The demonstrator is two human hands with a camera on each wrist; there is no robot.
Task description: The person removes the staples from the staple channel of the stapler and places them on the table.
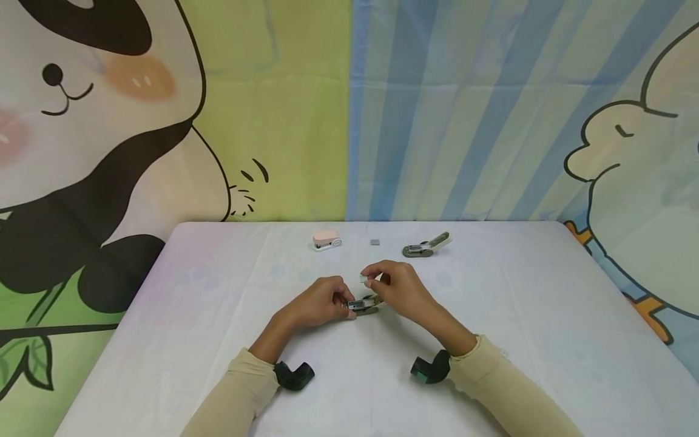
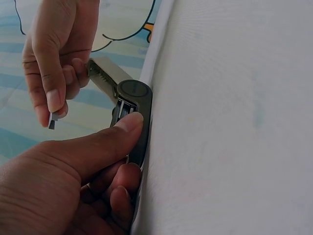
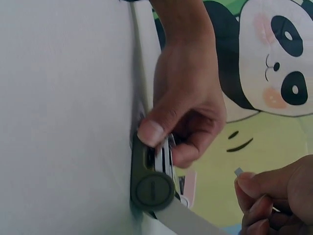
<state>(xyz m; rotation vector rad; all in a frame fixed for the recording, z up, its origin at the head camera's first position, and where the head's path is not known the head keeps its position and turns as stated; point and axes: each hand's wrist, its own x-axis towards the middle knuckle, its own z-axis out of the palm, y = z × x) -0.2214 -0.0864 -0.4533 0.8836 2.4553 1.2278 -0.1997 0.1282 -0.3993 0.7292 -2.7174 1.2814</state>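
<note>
My left hand (image 1: 322, 301) grips a dark green stapler (image 1: 367, 311) low over the white table, its thumb pressed along the base in the left wrist view. The stapler's top arm (image 2: 103, 78) is swung up and back from the round hinge (image 3: 154, 191), baring the metal staple channel. Just above the stapler, my right hand (image 1: 403, 290) pinches a short silvery strip of staples (image 2: 52, 121) between thumb and forefinger. The strip (image 3: 238, 172) is apart from the stapler, and its other fingers are curled in.
Toward the back of the white table (image 1: 218, 340) stand a pink stapler (image 1: 326, 239), a small grey block of staples (image 1: 375, 242) and another opened green stapler (image 1: 419, 250). A cartoon-printed cloth (image 1: 306, 121) hangs behind the table's far edge. Black cameras sit on both wrists.
</note>
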